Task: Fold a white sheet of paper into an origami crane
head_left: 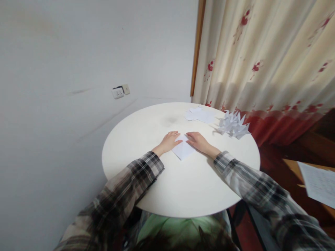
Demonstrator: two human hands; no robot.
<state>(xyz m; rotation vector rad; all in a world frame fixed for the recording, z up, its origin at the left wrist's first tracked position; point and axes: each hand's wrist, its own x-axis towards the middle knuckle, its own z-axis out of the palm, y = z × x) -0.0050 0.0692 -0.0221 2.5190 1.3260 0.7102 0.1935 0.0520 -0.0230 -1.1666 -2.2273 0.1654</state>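
A small white sheet of paper (182,150), folded to a diamond shape, lies on the white round table (167,184) with one corner pointing toward me. At its left edge rests my left hand (170,141), fingers stretched out and thumb lying across the paper. My right hand (199,141) lies at the right edge, fingers extended and thumb apart from them, its tips close to the upper corner. Both hands touch the paper from above, and neither visibly grips it. Parts of the upper edges are covered by my fingers.
A pile of folded white paper figures (232,124) with pointed tips stands at the table's right rear. Loose white paper sheets (200,115) lie to its left. A wall with a socket (118,92) is at the left, a flowered curtain (248,62) behind, and a written sheet (318,183) at far right.
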